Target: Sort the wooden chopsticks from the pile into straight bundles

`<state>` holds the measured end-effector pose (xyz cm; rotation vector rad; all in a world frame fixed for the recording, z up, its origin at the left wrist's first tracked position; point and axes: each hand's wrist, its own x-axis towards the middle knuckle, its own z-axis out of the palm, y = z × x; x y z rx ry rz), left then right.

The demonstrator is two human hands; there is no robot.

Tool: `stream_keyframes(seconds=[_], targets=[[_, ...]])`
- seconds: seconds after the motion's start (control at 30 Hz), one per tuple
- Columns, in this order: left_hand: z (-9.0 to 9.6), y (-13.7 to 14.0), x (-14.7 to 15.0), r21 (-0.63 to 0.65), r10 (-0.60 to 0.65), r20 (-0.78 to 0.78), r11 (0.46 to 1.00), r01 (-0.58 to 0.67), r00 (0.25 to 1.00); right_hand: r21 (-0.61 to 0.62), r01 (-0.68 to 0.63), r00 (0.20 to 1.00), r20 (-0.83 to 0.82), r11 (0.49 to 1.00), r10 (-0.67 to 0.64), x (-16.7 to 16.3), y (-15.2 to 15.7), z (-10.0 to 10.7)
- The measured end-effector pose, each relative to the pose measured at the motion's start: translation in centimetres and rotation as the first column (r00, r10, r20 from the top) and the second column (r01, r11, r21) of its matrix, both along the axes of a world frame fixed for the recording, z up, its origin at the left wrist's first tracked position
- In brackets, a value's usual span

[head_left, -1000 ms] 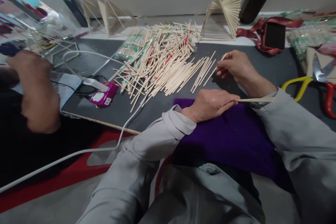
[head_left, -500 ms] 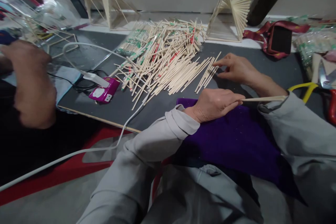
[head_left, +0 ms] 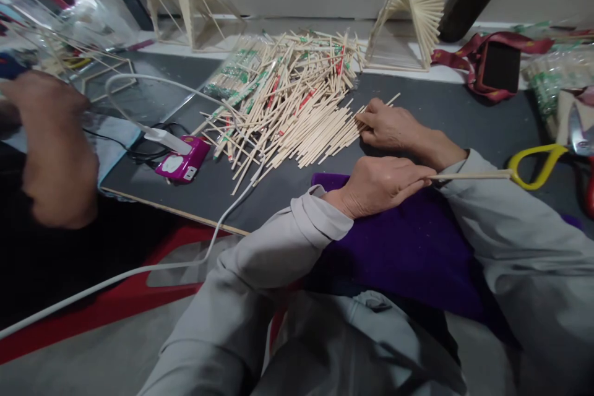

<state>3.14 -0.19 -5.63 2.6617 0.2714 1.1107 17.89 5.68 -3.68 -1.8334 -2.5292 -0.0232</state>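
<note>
In my left hand (head_left: 378,185) a few thin wooden sticks (head_left: 471,176) are pinched, lying almost level and pointing right across my right sleeve. My right hand (head_left: 394,127) rests just beyond it on the dark tabletop, fingertips bunched down on the right end of a row of loose wooden sticks (head_left: 320,130). One stick's tip shows past its knuckles; how many its fingers grip is hidden. Behind the row lies a tangled heap of similar sticks (head_left: 301,68), some with red or green wrapping. Under my left hand is a purple cloth (head_left: 390,260).
A fan-shaped stick model (head_left: 417,18) stands at the back. Yellow-handled scissors (head_left: 538,167) and a phone on a red strap (head_left: 499,68) lie at right. Left are a purple power adapter (head_left: 183,161), a white cable (head_left: 218,232) and another person's arm (head_left: 58,154).
My right hand has moved left and down onto the sticks, and its fingers have closed together. The small separate group of sticks now lies against the row. My left hand has stayed put.
</note>
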Motion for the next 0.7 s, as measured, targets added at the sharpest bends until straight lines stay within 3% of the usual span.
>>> stream_keyframes(seconds=[0.27,0.43,0.6,0.7], targets=[[0.2,0.0,-0.1,-0.006,-0.01,0.008,1.0,0.01,1.0,-0.066,-0.152,0.988,-0.045,0.986,0.149,-1.0,-1.7,0.9],[0.3,-0.2,-0.1,-0.028,-0.02,-0.004,0.999,0.019,1.0,0.101,-0.112,0.986,-0.108,0.989,0.123,-1.1,0.4,0.3],[0.1,0.0,-0.1,-0.036,-0.006,0.008,0.999,0.007,1.0,0.088,-0.34,0.939,-0.015,0.936,0.343,-1.8,1.6,-0.5],[0.1,0.0,-0.1,-0.026,-0.009,0.01,1.0,0.009,1.0,0.08,-0.383,0.924,0.003,0.92,0.384,-1.2,1.2,-0.8]])
